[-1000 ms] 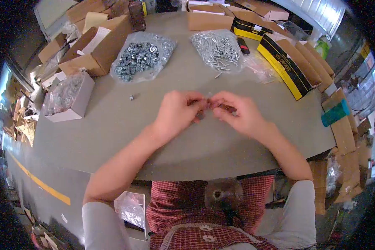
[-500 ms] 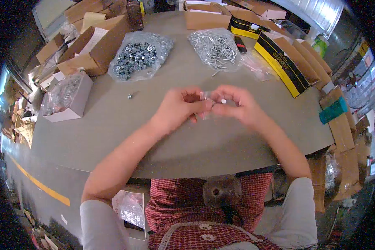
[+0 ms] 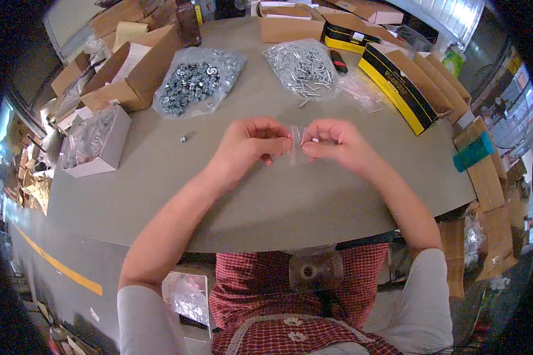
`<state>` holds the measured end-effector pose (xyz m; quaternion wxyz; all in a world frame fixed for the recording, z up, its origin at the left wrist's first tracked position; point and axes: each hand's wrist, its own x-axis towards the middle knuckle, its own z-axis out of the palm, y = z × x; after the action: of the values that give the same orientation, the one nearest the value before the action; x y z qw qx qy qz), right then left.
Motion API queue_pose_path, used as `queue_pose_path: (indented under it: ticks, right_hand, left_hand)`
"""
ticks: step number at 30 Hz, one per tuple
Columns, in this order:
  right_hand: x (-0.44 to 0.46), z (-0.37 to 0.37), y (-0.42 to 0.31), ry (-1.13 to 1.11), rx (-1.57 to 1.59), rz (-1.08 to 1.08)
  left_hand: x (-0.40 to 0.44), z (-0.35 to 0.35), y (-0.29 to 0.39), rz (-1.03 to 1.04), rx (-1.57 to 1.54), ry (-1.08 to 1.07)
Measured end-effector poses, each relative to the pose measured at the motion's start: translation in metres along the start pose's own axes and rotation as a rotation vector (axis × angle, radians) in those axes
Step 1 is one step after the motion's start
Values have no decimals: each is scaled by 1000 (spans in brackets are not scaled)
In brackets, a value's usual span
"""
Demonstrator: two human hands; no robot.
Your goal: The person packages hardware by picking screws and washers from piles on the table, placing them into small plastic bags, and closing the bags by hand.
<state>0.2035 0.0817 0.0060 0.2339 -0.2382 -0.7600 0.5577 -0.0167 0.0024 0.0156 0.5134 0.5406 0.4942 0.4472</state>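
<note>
Between my two hands is a small clear plastic bag, held upright above the table. My left hand pinches its left edge between thumb and fingers. With thumb and forefinger, my right hand grips the bag's right edge. A small pale, shiny bit shows among the right fingers; it may be a screw, but I cannot tell. Beyond the hands lie a large bag of screws and a bag of dark metal nuts or washers. One loose metal piece sits left of my left hand.
A white box of bagged parts stands at left, with an open cardboard box behind it. Yellow-black boxes line the right side. A red-black tool and small clear bags lie near the screws.
My hands have drawn slightly apart, so more of the small bag shows between them. The pale bit in my right hand is now more covered by the fingers.
</note>
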Motion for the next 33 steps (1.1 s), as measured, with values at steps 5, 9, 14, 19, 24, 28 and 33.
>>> queue_pose_path:
  ticks: [5,9,14,19,24,28,33]
  right_hand:
    - [0,4,-2,-46,-9,-17]
    - [-2,4,-6,16,-2,29]
    - [-1,3,2,28,10,27]
    - [-2,4,-7,-15,6,83]
    - [4,6,9,293,-513,-366]
    - [1,23,-16,391,-773,-520]
    - [-5,42,-15,227,-320,-235]
  left_hand:
    - [1,-4,-3,-14,33,-3]
    - [-3,-3,3,-36,-36,-45]
    - [-6,2,7,-80,-43,-64]
    - [-2,0,1,-56,1,-20]
    - [3,-1,-11,37,155,88]
    - [-1,10,-12,154,242,211]
    - [4,22,-25,238,171,243]
